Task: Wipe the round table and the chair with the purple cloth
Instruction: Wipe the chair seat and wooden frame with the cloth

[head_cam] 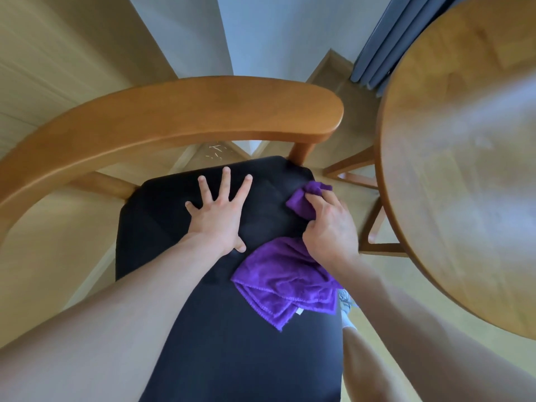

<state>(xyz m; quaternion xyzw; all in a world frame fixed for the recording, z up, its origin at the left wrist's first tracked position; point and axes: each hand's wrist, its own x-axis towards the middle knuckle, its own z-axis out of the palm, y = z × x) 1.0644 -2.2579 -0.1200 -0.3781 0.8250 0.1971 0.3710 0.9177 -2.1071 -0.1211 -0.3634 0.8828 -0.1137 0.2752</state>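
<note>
Purple cloth (285, 281) under right hand (330, 227), apparently gripped, beside left hand (217, 216).

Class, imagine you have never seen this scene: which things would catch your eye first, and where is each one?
The purple cloth stands out most, bunched on the right of the black seat and gripped by the right hand. Next comes the left hand, spread flat on the middle of the seat. The curved wooden backrest arcs behind them, and the round table fills the right side.
</note>
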